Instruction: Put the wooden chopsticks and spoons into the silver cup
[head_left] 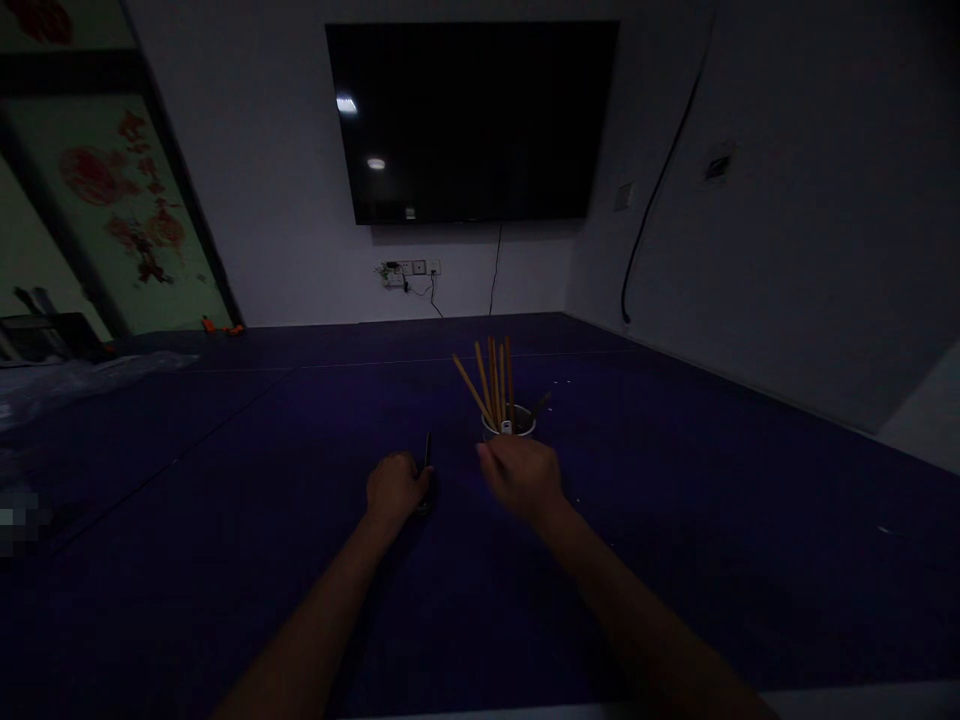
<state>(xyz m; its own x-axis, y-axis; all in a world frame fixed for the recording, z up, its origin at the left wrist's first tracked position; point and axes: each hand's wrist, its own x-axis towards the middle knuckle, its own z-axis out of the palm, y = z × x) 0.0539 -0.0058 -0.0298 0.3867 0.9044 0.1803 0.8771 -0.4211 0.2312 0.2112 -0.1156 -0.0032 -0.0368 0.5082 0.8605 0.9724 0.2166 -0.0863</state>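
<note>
A metal-rimmed cup stands on the dark blue surface, with several wooden chopsticks leaning out of it. A dark utensil handle rests against its right rim. Directly in front of the cup is my right hand, closed in a fist that hides the cup's lower part. A pale tip with a hole shows just above the fist; the rest of it is hidden. To the left, my left hand is closed around a dark, thin object pointing up; its kind is unclear in the dim light.
The wide blue surface reaches back to the wall, with small white specks right of the cup. Clear plastic sheeting lies at the left, near small orange items. A television hangs above sockets with loose cables.
</note>
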